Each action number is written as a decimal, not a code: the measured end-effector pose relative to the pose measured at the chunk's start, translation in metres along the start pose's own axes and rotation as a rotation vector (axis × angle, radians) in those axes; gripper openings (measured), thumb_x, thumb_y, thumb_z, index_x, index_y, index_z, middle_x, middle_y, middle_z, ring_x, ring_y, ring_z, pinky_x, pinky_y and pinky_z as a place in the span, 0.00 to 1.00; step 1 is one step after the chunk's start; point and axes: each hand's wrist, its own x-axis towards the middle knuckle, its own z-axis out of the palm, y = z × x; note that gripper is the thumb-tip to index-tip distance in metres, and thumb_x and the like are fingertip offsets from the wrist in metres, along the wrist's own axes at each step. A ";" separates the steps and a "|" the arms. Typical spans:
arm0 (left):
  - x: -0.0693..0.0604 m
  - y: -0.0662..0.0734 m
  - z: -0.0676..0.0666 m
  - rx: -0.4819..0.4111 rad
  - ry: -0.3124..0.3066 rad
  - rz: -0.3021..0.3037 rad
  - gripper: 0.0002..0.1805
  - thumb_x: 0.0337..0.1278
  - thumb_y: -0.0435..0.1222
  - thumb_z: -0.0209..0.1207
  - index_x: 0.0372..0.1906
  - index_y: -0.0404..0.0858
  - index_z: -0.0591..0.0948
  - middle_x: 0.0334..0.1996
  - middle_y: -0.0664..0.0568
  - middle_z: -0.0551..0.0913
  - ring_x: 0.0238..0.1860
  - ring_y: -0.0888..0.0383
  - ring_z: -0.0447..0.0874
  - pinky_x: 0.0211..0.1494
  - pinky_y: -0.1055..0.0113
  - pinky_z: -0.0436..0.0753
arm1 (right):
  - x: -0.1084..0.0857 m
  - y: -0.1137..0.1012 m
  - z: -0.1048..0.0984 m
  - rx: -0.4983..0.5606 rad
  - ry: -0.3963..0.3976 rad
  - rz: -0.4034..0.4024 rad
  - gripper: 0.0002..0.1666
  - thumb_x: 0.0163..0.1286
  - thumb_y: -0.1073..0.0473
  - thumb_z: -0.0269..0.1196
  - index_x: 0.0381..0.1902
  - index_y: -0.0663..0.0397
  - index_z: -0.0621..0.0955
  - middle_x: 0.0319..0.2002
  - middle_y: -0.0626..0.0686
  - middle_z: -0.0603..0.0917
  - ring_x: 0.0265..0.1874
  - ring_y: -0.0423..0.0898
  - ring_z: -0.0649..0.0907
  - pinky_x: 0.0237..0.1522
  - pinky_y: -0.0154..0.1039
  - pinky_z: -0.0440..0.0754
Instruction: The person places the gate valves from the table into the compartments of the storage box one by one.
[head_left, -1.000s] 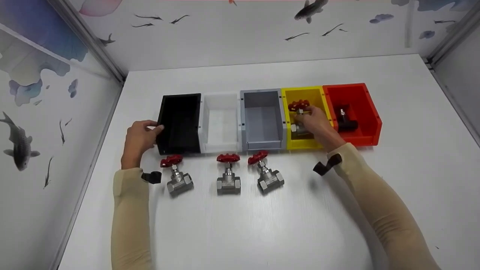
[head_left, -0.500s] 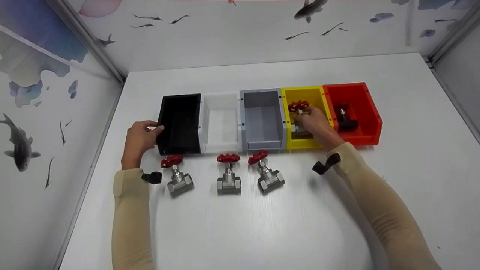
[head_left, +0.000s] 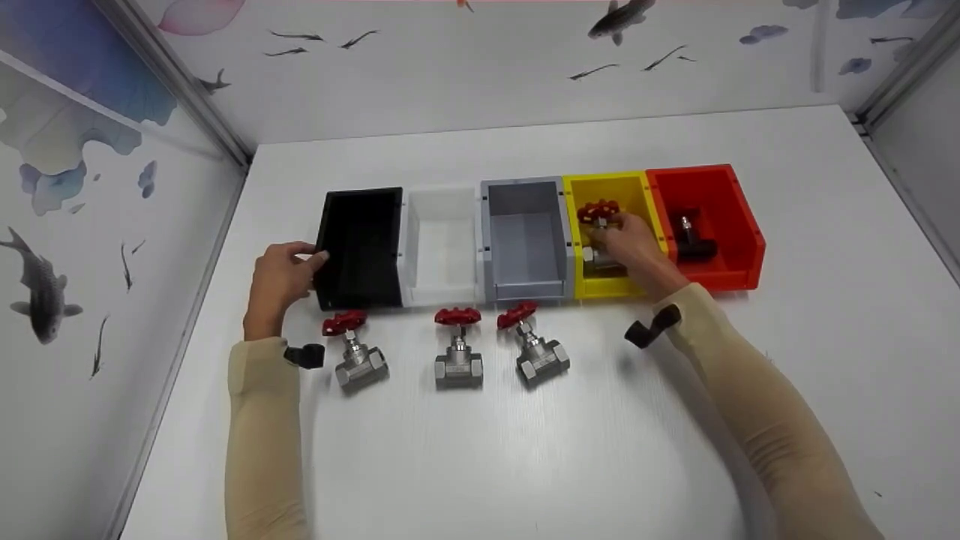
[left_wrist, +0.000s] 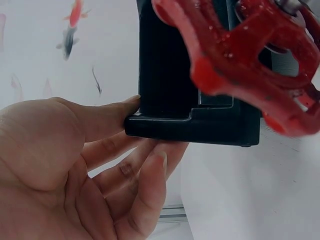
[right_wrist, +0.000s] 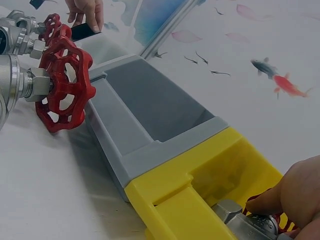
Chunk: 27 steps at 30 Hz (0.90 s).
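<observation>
At the left end of the bin row, my left hand (head_left: 279,279) grips the side wall of the black bin (head_left: 361,298). In the left wrist view, its thumb lies at the bin's edge with the fingers (left_wrist: 150,175) curled against the outside. My right hand (head_left: 634,244) reaches into the yellow bin (head_left: 611,289) and holds a steel valve with a red handwheel (head_left: 598,211). Part of that valve is hidden by the hand. On the table before the bins lie three similar valves: a left one (head_left: 361,367), a middle one (head_left: 459,367) and a right one (head_left: 543,361).
Between the black and yellow bins stand a white bin (head_left: 444,296) and a grey bin (head_left: 527,291). The red bin (head_left: 739,281) at the right end holds a black fitting (head_left: 697,250) with a metal stem. Panels enclose the white table (head_left: 525,465) at the back and sides.
</observation>
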 end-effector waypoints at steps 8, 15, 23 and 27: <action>0.000 0.001 -0.001 0.002 -0.001 -0.009 0.23 0.72 0.44 0.54 0.63 0.32 0.77 0.45 0.33 0.85 0.30 0.55 0.83 0.29 0.72 0.79 | 0.000 -0.002 -0.001 -0.035 0.001 0.002 0.33 0.76 0.53 0.56 0.73 0.58 0.62 0.65 0.58 0.71 0.58 0.53 0.71 0.67 0.48 0.69; 0.001 0.001 0.000 -0.001 -0.007 -0.017 0.24 0.73 0.44 0.54 0.63 0.32 0.77 0.46 0.33 0.85 0.32 0.53 0.84 0.29 0.72 0.79 | -0.001 -0.002 -0.002 -0.062 0.001 -0.010 0.33 0.76 0.53 0.57 0.73 0.59 0.63 0.64 0.59 0.72 0.57 0.53 0.71 0.66 0.47 0.69; 0.000 0.002 -0.002 0.002 -0.023 -0.036 0.26 0.73 0.45 0.53 0.65 0.33 0.75 0.48 0.33 0.84 0.35 0.52 0.86 0.31 0.72 0.81 | -0.001 -0.002 -0.002 -0.056 -0.002 -0.019 0.32 0.76 0.53 0.57 0.72 0.60 0.64 0.64 0.58 0.71 0.57 0.52 0.70 0.65 0.46 0.69; 0.000 0.002 -0.002 0.007 -0.021 -0.033 0.25 0.73 0.45 0.53 0.65 0.33 0.75 0.47 0.33 0.84 0.34 0.52 0.86 0.31 0.72 0.81 | -0.002 -0.002 0.000 -0.061 0.005 -0.011 0.31 0.76 0.53 0.57 0.71 0.60 0.66 0.63 0.58 0.72 0.56 0.52 0.71 0.64 0.46 0.69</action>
